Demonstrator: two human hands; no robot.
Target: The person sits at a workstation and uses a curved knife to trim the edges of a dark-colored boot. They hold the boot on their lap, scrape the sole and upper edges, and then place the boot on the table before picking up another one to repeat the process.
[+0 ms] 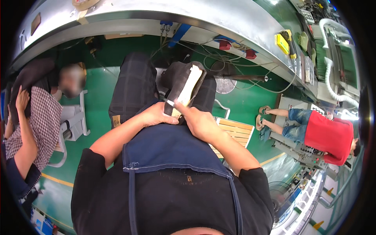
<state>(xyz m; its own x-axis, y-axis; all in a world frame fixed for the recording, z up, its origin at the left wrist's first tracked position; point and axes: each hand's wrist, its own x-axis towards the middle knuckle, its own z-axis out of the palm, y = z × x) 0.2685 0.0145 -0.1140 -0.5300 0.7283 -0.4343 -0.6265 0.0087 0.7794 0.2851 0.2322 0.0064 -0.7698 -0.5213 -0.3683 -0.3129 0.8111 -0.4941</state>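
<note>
A metal desk [156,8] runs along the far side above a green floor [250,102]; one roll of tape [85,3] sits at its far left and two red fittings [224,45] hang under its edge. One black boot [188,87] with a pale underside lies over the seated person's lap. The left hand [154,114] grips its near end; the right hand [199,120] clasps one slim tool [170,102], partly hidden, against it. Two other people, one left [45,105], one right [331,133], one slatted seat [237,131] and one fan [280,199] surround them.
</note>
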